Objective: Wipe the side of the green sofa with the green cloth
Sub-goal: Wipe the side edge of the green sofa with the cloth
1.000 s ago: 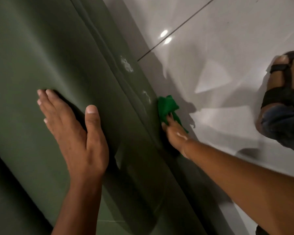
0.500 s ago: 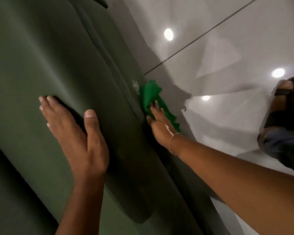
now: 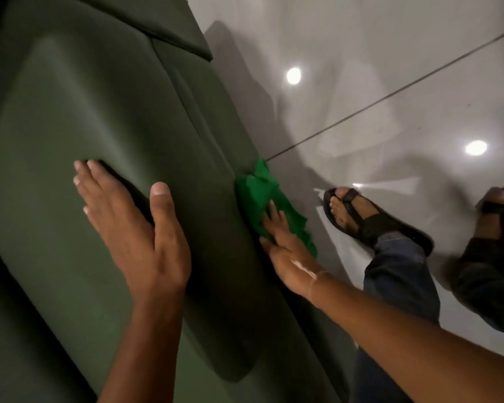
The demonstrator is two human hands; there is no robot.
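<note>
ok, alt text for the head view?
A person's right hand presses a green cloth against the side of a green sofa; the left hand rests flat on the upholstery. Feet in black sandals stand on the glossy tiled floor beside it.

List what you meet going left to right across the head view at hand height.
left hand, flat on the green sofa → green cloth → sandalled foot → second sandalled foot at the right edge. The right hand overlaps the cloth, so it is left out.
</note>
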